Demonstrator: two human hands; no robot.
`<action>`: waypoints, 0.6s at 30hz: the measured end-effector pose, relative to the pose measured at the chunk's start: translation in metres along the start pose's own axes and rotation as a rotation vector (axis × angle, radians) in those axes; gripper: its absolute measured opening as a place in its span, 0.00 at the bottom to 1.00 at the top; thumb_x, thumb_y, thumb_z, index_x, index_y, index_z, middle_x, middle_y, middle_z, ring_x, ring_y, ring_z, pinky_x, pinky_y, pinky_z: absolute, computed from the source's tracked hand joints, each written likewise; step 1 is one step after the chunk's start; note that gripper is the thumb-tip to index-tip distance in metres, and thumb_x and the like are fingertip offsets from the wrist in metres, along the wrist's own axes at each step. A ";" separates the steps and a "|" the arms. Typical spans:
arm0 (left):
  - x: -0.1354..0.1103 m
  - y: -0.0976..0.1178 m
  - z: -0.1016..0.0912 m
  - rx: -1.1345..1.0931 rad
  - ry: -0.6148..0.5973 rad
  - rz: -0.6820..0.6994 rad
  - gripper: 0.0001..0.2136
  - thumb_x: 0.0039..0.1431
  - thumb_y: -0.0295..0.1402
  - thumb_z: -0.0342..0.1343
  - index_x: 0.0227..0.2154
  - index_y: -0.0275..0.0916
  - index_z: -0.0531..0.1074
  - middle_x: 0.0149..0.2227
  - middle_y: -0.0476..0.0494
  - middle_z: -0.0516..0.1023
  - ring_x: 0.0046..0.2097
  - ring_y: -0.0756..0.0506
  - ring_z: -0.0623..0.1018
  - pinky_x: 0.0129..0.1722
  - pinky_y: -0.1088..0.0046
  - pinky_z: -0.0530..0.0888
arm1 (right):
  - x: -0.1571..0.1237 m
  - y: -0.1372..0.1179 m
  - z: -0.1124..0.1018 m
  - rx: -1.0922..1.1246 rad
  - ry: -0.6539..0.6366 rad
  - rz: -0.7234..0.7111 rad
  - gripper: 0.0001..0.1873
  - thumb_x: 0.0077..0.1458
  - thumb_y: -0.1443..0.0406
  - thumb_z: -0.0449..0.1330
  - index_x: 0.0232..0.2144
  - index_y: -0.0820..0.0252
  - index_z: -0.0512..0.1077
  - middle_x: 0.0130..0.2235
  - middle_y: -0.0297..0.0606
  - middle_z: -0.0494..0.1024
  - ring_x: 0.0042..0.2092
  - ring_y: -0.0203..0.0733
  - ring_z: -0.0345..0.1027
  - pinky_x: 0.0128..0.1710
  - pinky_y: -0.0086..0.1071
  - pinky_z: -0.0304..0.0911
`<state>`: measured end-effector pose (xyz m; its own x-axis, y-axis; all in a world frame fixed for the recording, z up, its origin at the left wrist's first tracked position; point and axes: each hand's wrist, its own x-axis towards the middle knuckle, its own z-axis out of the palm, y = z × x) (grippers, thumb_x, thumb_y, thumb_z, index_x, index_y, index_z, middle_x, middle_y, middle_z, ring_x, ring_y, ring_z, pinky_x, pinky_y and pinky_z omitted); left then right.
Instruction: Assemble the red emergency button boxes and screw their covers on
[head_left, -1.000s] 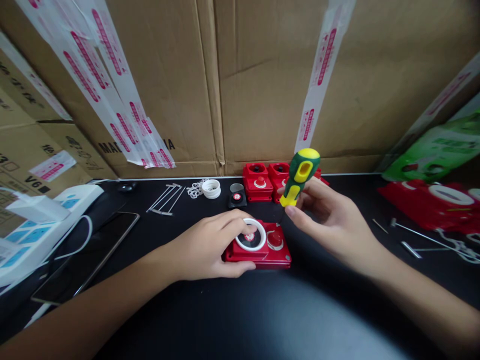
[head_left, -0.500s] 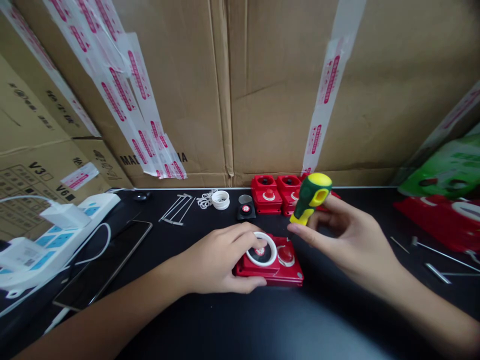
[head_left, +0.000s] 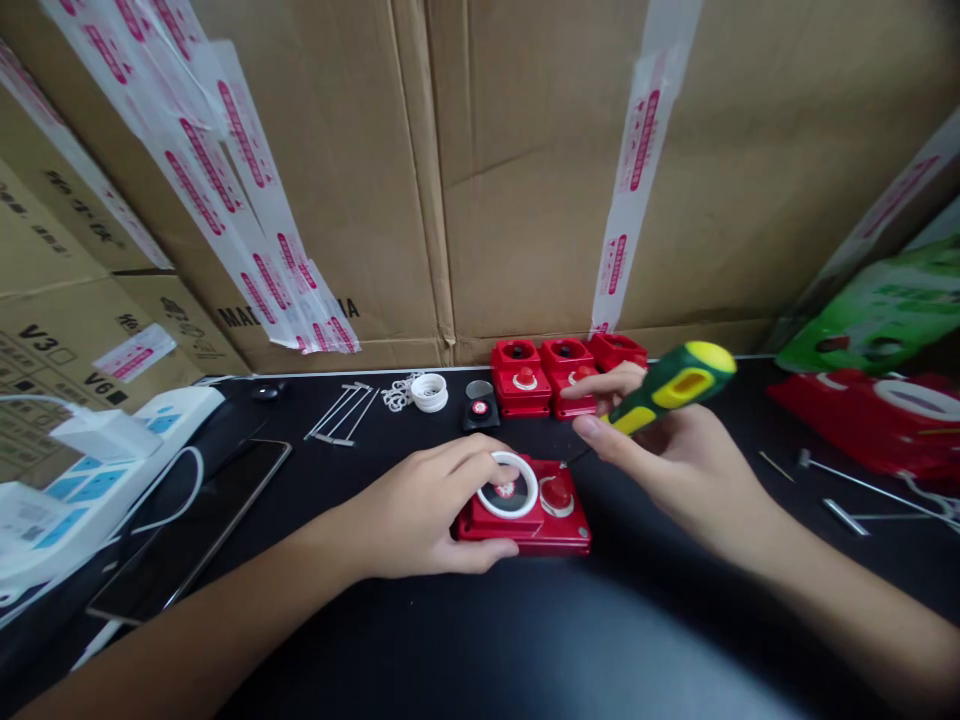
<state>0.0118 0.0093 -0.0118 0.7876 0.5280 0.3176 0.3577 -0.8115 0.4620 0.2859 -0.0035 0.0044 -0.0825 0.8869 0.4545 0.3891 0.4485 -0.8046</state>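
Note:
A red box-shaped part (head_left: 529, 518) with a white ring and a red round button on top lies on the black table (head_left: 480, 640). My left hand (head_left: 420, 510) grips it from the left, fingers curled over the ring and thumb under the front edge. My right hand (head_left: 675, 465) holds a green and yellow screwdriver (head_left: 667, 385) by its handle. The handle leans far to the right, with its thin tip pointing down-left at the part's back right corner.
Three more red parts (head_left: 566, 372) stand in a row against the cardboard wall. A white cap (head_left: 430, 391), a small black piece (head_left: 478, 411) and metal pins (head_left: 341, 410) lie at the back. A phone (head_left: 191, 530) and a power strip (head_left: 97, 465) are at left; red and green packages (head_left: 877, 400) at right.
The screwdriver handle has tipped from nearly upright over to the right, and my right hand has turned with it. My left hand stays on the red part.

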 end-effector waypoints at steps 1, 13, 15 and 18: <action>0.000 0.000 0.000 0.000 -0.002 -0.001 0.19 0.62 0.39 0.68 0.49 0.43 0.67 0.59 0.39 0.76 0.56 0.40 0.79 0.57 0.63 0.77 | 0.001 -0.001 0.000 -0.008 0.012 0.007 0.15 0.61 0.52 0.69 0.45 0.51 0.80 0.47 0.39 0.82 0.47 0.50 0.76 0.48 0.43 0.72; 0.001 -0.002 0.001 -0.009 0.016 0.020 0.18 0.62 0.40 0.67 0.50 0.43 0.68 0.58 0.37 0.77 0.57 0.39 0.79 0.58 0.61 0.77 | 0.005 -0.004 0.001 0.006 0.053 0.068 0.15 0.63 0.52 0.67 0.49 0.49 0.78 0.49 0.40 0.83 0.46 0.52 0.78 0.49 0.47 0.74; 0.000 -0.002 0.001 -0.010 0.017 0.018 0.18 0.62 0.40 0.67 0.49 0.43 0.69 0.59 0.37 0.77 0.57 0.38 0.79 0.58 0.61 0.77 | 0.005 -0.003 0.000 -0.012 0.032 0.103 0.17 0.63 0.51 0.67 0.48 0.51 0.78 0.46 0.40 0.84 0.45 0.53 0.78 0.46 0.46 0.74; 0.000 -0.003 0.002 -0.002 0.019 0.019 0.19 0.62 0.40 0.68 0.51 0.43 0.68 0.60 0.36 0.77 0.59 0.38 0.79 0.58 0.61 0.77 | 0.005 -0.002 -0.001 -0.001 0.032 0.129 0.18 0.60 0.50 0.69 0.46 0.53 0.77 0.43 0.40 0.84 0.43 0.51 0.78 0.42 0.43 0.74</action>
<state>0.0113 0.0113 -0.0147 0.7847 0.5169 0.3422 0.3412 -0.8210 0.4577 0.2852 0.0000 0.0090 -0.0028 0.9333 0.3592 0.3952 0.3310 -0.8569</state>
